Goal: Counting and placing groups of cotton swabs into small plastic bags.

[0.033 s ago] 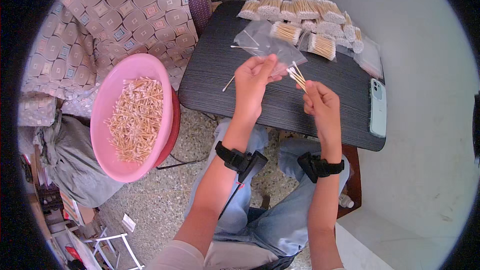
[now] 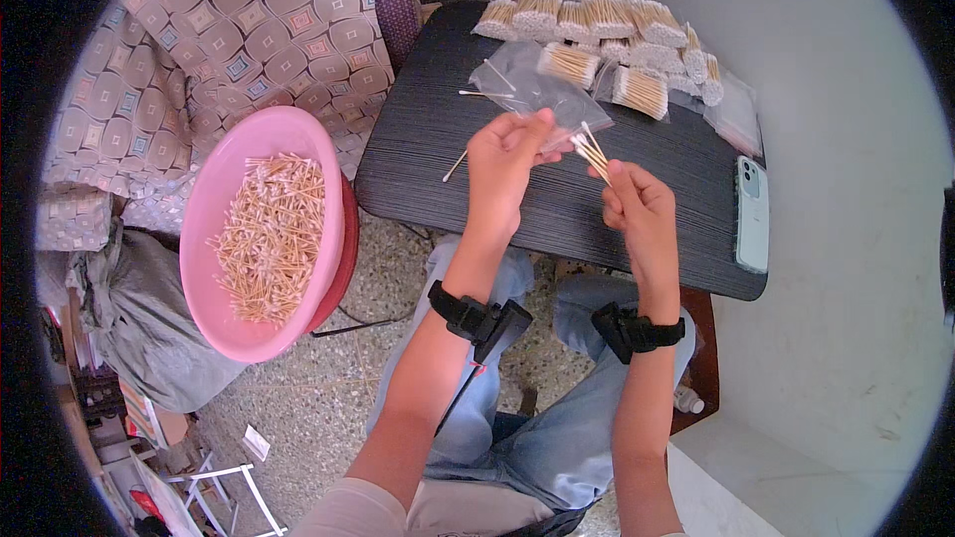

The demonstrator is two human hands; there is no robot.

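My right hand [image 2: 637, 201] pinches a small bunch of wooden cotton swabs [image 2: 591, 149], tips pointing up and left. My left hand [image 2: 509, 167] is raised beside it, fingers closed on the edge of a clear plastic bag [image 2: 569, 119]. The swab tips sit at the bag's edge. Both hands hover over a dark table [image 2: 428, 154]. A pink basin [image 2: 214, 194] heaped with loose swabs [image 2: 267, 239] stands to my left, on a red stool.
Several filled swab bags [image 2: 607, 28] lie in rows at the table's far side, with empty clear bags [image 2: 512, 75] before them. A loose swab [image 2: 455, 166] lies near the left edge. A phone [image 2: 752, 214] rests on the right. A patterned cloth [image 2: 199, 50] hangs at left.
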